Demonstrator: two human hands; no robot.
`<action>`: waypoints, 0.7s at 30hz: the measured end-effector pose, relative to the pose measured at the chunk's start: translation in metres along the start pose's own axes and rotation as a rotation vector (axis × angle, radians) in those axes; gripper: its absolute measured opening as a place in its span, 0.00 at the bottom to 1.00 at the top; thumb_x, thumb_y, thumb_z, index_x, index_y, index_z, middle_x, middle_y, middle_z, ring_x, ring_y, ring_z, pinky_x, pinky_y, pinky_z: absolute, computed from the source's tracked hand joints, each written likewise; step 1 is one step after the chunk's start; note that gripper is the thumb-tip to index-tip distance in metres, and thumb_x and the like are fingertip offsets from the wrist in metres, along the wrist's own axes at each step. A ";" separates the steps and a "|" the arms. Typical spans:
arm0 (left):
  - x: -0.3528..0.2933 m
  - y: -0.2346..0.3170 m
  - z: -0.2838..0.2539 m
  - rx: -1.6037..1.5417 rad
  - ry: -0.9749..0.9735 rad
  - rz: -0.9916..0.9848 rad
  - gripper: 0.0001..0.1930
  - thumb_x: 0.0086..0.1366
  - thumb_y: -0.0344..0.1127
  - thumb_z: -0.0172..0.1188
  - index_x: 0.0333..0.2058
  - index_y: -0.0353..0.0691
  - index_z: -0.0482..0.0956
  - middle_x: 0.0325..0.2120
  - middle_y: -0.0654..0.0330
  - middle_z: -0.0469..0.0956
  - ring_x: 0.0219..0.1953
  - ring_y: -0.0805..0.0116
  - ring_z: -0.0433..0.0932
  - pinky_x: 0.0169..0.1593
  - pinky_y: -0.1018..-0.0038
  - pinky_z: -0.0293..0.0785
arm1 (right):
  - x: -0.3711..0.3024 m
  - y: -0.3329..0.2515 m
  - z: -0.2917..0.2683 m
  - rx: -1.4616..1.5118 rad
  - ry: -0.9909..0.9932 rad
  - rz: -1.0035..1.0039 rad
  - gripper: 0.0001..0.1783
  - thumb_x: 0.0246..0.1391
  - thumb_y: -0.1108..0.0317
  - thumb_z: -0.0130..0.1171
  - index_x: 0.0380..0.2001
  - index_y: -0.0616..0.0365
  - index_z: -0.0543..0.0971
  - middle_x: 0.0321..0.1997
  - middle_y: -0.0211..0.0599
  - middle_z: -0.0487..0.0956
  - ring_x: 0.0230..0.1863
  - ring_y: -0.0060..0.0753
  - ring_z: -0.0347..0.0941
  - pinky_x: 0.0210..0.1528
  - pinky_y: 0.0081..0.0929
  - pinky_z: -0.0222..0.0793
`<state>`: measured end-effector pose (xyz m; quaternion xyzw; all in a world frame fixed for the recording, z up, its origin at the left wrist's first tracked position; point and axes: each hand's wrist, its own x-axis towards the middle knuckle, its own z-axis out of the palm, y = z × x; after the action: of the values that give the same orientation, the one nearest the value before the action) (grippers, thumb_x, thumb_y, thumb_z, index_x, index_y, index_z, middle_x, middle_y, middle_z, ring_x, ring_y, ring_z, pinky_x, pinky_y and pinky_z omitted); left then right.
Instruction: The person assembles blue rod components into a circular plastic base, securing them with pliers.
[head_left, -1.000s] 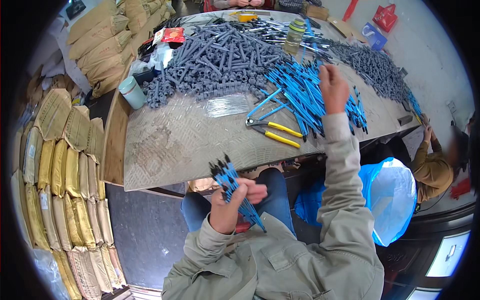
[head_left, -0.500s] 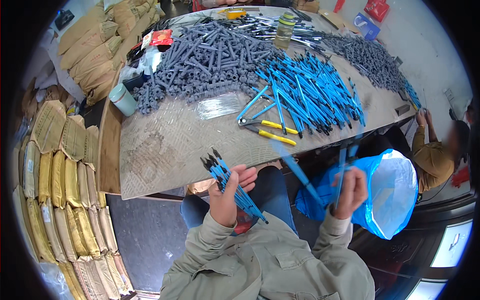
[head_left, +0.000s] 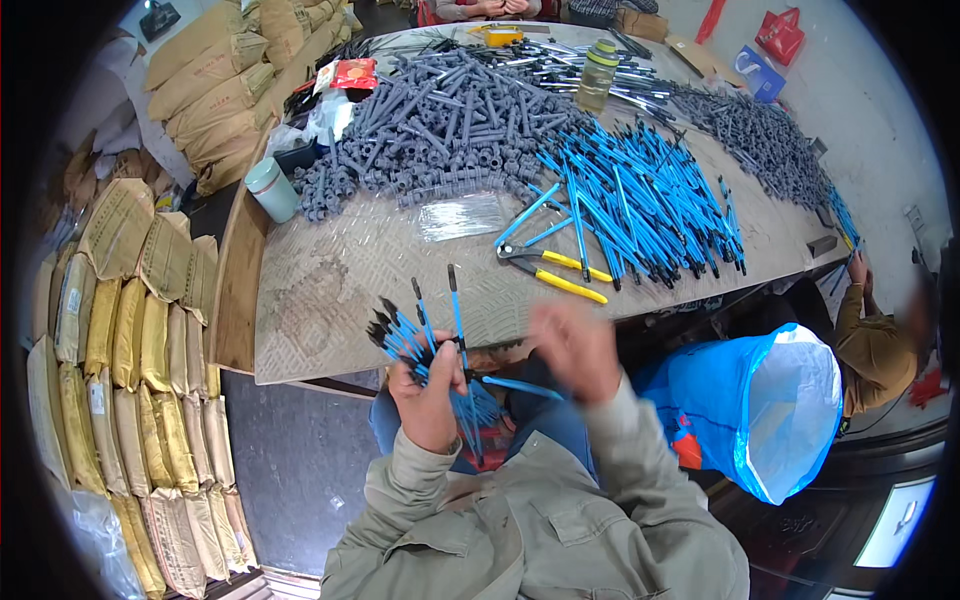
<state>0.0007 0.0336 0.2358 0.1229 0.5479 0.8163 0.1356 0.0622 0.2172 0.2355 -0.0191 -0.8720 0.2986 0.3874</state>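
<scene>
A bunch of thin blue rods with black ends is gripped in my left hand, below the table's near edge. A couple of the rods stand up apart from the bunch, and another sticks out to the right. My right hand hovers to the right of them, blurred by motion; its fingers are too smeared to read. Beyond it, pliers with yellow handles lie spread on the table. Behind the pliers is a large heap of blue rods with black ends.
Grey ridged plastic parts are heaped across the table, near clear-wrapped thin pieces. A teal cup and a green-capped bottle stand there. A blue bag gapes at right, near another person. Sacks are stacked at left.
My right hand has swung left toward the bunch, and the rods it carried are no longer seen in it. More rods now show at my left hand, which has shifted slightly left.
</scene>
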 end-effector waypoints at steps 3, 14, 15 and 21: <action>-0.008 0.010 0.000 -0.114 -0.024 -0.040 0.10 0.63 0.31 0.52 0.43 0.36 0.70 0.26 0.56 0.76 0.24 0.70 0.75 0.28 0.77 0.71 | 0.059 0.073 -0.003 -0.501 0.102 0.210 0.14 0.51 0.64 0.57 0.40 0.57 0.73 0.27 0.40 0.75 0.24 0.38 0.73 0.24 0.29 0.66; -0.009 0.016 0.005 -0.272 -0.121 -0.330 0.12 0.65 0.35 0.49 0.45 0.39 0.68 0.31 0.51 0.78 0.29 0.64 0.79 0.32 0.72 0.75 | 0.069 0.147 -0.029 0.060 0.043 0.252 0.14 0.48 0.70 0.52 0.41 0.53 0.71 0.30 0.39 0.76 0.29 0.41 0.76 0.24 0.35 0.70; -0.010 0.012 0.005 -0.261 -0.152 -0.331 0.12 0.65 0.36 0.49 0.45 0.39 0.68 0.31 0.51 0.78 0.29 0.64 0.79 0.32 0.72 0.75 | 0.067 0.147 -0.031 -0.161 0.043 0.192 0.12 0.48 0.71 0.52 0.39 0.52 0.72 0.29 0.39 0.76 0.29 0.40 0.76 0.24 0.34 0.70; -0.010 0.006 0.009 -0.229 -0.062 -0.345 0.13 0.65 0.37 0.49 0.45 0.38 0.68 0.33 0.51 0.78 0.33 0.63 0.79 0.36 0.69 0.75 | 0.080 0.092 -0.022 -0.749 0.017 0.003 0.09 0.46 0.68 0.58 0.33 0.54 0.74 0.27 0.38 0.75 0.28 0.39 0.76 0.25 0.35 0.69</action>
<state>0.0127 0.0359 0.2441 0.0362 0.4601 0.8337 0.3031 0.0038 0.3247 0.2509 -0.1635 -0.9175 -0.0407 0.3603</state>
